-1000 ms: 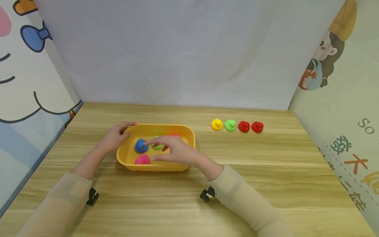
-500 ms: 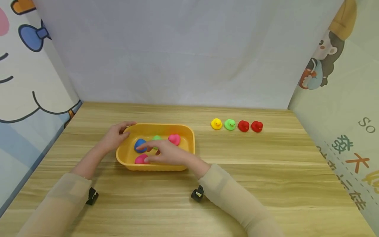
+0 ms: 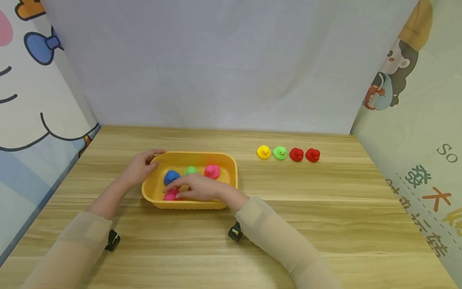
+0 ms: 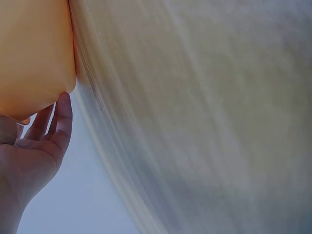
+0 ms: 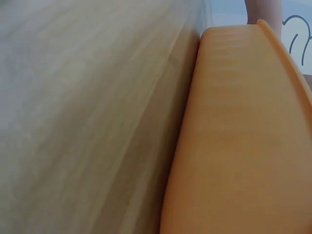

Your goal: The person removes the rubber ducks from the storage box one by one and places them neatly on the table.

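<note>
A yellow plastic basin (image 3: 231, 180) stands left of centre on the table. My left hand (image 3: 138, 168) grips its left end, and the left wrist view shows that hand's fingers (image 4: 64, 117) against the outer wall. Down inside the basin, my right hand (image 3: 203, 188) has finger and thumb on either side of a dark pink rubber duck (image 3: 171, 195) at the front left. Part of this duck is covered by the hand. Behind it sit a blue duck (image 3: 171, 176), a green duck (image 3: 190, 170) and a pink duck (image 3: 212, 171). The right wrist view shows only the basin's outside, not the hand.
A row of ducks stands right of the basin: a yellow duck (image 3: 264, 152), a light green duck (image 3: 280, 153), a red duck (image 3: 296, 154) and another red duck (image 3: 313, 155). A pale curtain (image 3: 231, 72) hangs behind the wooden table (image 3: 325, 224).
My right hand has moved left and down into the basin, and its fingers have closed in on the dark pink duck. The left hand has stayed at the basin's end.
</note>
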